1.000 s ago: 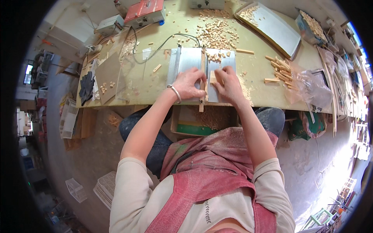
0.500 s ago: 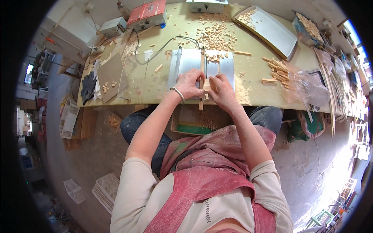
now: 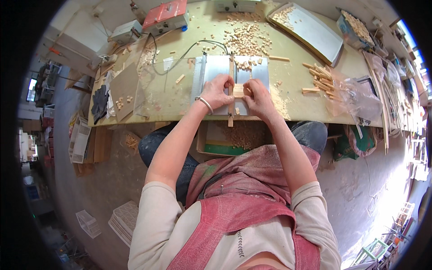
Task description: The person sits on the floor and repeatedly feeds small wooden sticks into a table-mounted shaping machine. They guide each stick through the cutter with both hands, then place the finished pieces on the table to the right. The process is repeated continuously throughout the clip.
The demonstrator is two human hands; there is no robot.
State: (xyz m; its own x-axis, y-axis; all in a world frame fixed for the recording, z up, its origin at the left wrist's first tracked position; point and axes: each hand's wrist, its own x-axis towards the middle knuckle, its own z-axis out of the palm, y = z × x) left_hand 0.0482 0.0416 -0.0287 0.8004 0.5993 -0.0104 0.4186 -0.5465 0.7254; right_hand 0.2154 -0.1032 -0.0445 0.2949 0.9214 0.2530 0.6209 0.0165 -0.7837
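A silver metal work plate (image 3: pixel 259 75) lies on the bench, with a narrow wooden strip (image 3: pixel 231 109) running across it front to back and sticking out over the front edge. My left hand (image 3: pixel 218 92), a bangle on its wrist, is closed with thumb and fingers around the strip. Just right of the strip lies a small bundle of pale wooden sticks (image 3: pixel 239 91), side by side. My right hand (image 3: pixel 258 100) pinches the bundle's right end; its fingertips are partly hidden. A small loose wood block (image 3: pixel 237 110) rests on the plate nearer me.
Cut wood blocks (image 3: pixel 248 39) are heaped behind the plate. Longer sticks (image 3: pixel 320 81) lie to the right beside a plastic bag (image 3: pixel 351 96). At the back stand a red machine box (image 3: pixel 166 15) and a tray (image 3: pixel 310 33). A black cable (image 3: pixel 186 58) crosses the bench.
The view has shifted slightly. My right fingers have opened a little away from my left hand, so more of the stick bundle shows. The left hand still holds the strip.
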